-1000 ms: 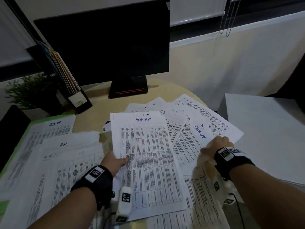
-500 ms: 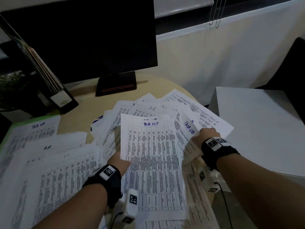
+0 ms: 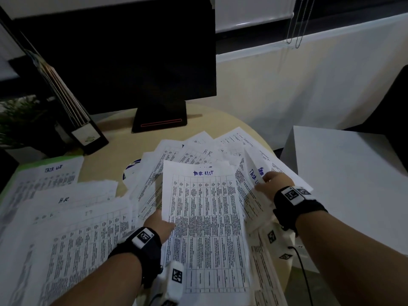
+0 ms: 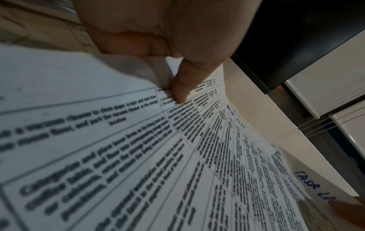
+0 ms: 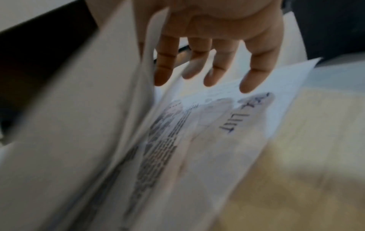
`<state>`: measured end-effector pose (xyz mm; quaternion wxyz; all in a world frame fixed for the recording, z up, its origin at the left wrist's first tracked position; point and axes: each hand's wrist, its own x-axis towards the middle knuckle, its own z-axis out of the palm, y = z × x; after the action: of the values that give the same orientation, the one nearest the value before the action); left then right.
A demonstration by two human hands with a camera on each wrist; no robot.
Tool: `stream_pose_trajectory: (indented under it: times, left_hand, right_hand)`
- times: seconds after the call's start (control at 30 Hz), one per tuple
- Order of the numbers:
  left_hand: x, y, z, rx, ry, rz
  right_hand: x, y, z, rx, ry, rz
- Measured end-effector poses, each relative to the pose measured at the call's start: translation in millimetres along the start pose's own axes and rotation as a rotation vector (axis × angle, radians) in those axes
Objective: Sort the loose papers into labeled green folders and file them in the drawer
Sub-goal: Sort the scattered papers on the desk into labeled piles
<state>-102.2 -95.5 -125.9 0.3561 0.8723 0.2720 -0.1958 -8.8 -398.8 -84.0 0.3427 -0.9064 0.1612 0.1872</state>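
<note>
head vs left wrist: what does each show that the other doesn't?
Head only: the monitor's base, the HR sheet on the left pile, the green folder edge, the right hand lifting a sheet.
Left wrist only: the grip up close, thumb on the printed side, curled fingers behind the edge.
Both: the left hand holding the TASK LIST sheet.

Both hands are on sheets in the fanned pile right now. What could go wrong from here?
1. The left hand pinches the white printed "Task List" sheet by its edge only; it could crease or slip.
2. The right hand lifts another sheet; the loose fanned papers near the round beige table's edge might slide off.
</note>
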Motion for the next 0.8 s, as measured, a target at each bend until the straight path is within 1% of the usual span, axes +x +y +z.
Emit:
stream_pose_trajectory:
  times: [0.13, 0.2, 0.3, 0.4, 0.5, 0.6, 0.63, 0.7, 0.73, 0.77, 0.8]
  left_hand:
    - [-1, 1, -2, 0.014, -0.010, -0.006]
    - [-1, 0, -2, -0.003, -0.009, -0.006]
    - [-1, -1, -1, -0.010, 0.000, 0.017]
    - [-3, 0, 0, -0.026, 0.003, 0.046]
    - [-3, 0, 1, -0.039, -0.007, 0.046]
    - [-1, 4, -3, -0.010, -0.023, 0.032]
    - [0, 5, -5, -0.002, -0.019, 0.032]
    - [1, 8, -8, -0.017, 0.000, 0.033]
    - [3, 8, -9, -0.026, 0.015, 0.039]
    - [5, 7, -9, -0.035, 0.031, 0.040]
    - [8, 7, -9, -0.045, 0.044, 0.041]
  right_hand:
    - [-9, -5, 2, -0.271, 0.125, -0.182]
    - [-15, -7, -3, -0.312, 0.172, -0.262]
    - [-22, -7, -20, -0.181, 0.190, -0.229]
    - [-25, -10, -28, -0.157, 0.184, -0.237]
    - [-27, -19, -23, -0.147, 0.244, -0.277]
    - [-34, -32, -17, -0.184, 0.257, -0.385]
    - [-39, -37, -16, -0.193, 0.257, -0.459]
    - [-48, -45, -16, -0.189, 0.300, -0.624]
    - [-51, -49, -18, -0.147, 0.332, -0.671]
    - [-53, -52, -22, -0.068, 0.358, -0.665]
    - [-54, -54, -27, 0.042, 0.359, -0.611]
